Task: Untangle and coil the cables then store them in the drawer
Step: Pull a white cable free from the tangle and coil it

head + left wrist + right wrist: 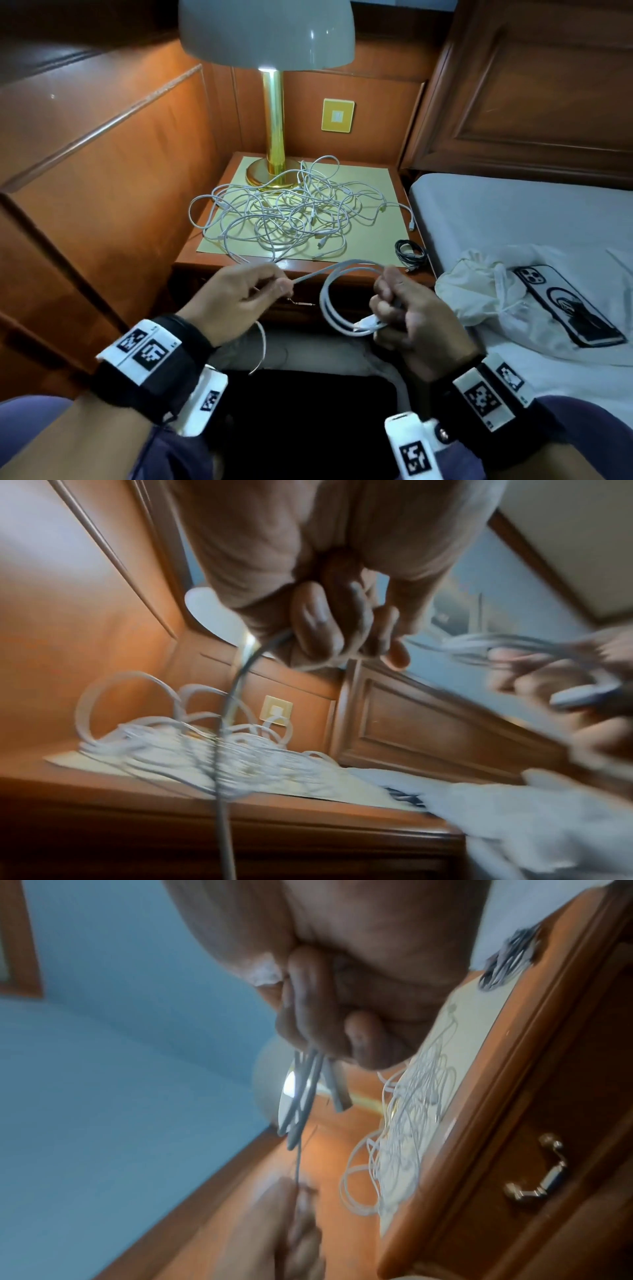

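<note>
In front of the closed wooden drawer (534, 1150) with its brass handle (536, 1175), both hands work one thin white charging cable (346, 294). The right hand (411, 315) is clenched around several gathered loops of it, with a white plug end poking out below the fist. The left hand (236, 294) pinches the free run of the same cable between thumb and fingers, and the loose tail hangs down below the wrist. The remaining white cables lie in a loose tangled heap (291, 209) on the yellow mat of the bedside counter (191, 263), touching the base of the gold-stemmed lamp (272, 137). A small, already coiled black cable (411, 251) sits at the counter's right front corner.

The cable looks light, limp and smooth, so loops will likely spring open if the right fist loosens. Feeding it through a light left pinch should keep the turns even. For the heap, a plug end seems the best place to take hold, since pulling mid-strand could tighten knots.
</note>
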